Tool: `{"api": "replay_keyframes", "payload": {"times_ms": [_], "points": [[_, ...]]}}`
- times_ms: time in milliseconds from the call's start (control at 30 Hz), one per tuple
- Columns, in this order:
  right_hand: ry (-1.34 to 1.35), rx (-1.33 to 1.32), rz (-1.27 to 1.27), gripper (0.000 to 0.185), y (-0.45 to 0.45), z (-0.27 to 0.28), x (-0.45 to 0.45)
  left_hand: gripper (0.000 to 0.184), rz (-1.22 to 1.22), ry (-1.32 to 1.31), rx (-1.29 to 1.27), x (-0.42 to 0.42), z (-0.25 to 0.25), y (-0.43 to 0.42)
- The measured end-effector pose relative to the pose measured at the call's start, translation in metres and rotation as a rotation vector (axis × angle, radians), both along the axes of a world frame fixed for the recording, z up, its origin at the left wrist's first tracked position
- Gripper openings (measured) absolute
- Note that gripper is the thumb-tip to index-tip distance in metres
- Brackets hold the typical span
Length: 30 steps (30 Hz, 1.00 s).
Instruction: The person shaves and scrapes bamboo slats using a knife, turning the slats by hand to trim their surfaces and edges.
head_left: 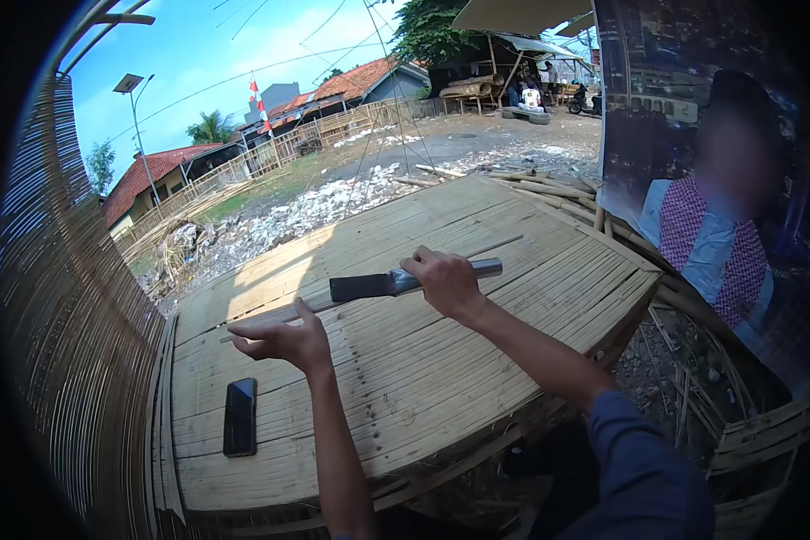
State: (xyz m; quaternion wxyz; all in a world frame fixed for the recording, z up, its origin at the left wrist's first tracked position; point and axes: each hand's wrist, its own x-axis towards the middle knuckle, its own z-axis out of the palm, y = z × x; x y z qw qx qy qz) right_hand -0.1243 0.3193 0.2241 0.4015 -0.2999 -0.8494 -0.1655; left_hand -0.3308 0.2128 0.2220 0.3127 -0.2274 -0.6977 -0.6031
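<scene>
My right hand [443, 283] is closed around a metal tube [487, 267], near the middle of the bamboo table [423, 360]. A black rectangular piece [362, 287] sticks out from the tube's left side. Left of it, my left hand [286, 340] is held over the table with its thumb raised and its fingers apart. A long thin stick [498, 245] runs slantwise past both hands; whether either hand touches it is unclear. A dark phone [239, 417] lies on the table below my left hand.
A woven bamboo screen [72, 297] stands at the left. At the right is a printed banner [643, 108] showing a person. Bamboo poles [549, 189] lie beyond the table's far right edge. Rubble [324, 205], a fence and people under a shelter are farther off.
</scene>
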Motion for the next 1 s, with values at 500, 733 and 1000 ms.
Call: {"api": "replay_keyframes", "payload": {"times_ms": [500, 733, 1000], "points": [[0.276, 0.181, 0.416, 0.041, 0.043, 0.005, 0.045, 0.025, -1.51, -0.275, -0.842, 0.072, 0.048, 0.007], [0.276, -0.074, 0.402, 0.045, 0.032, -0.003, 0.031, 0.037, -1.522, -0.577, -0.589, 0.055, -0.009, -0.001], [-0.134, -0.307, 0.383, 0.048, 0.021, -0.024, 0.011, 0.029, -1.52, -0.875, -0.293, 0.027, -0.053, -0.004]]}}
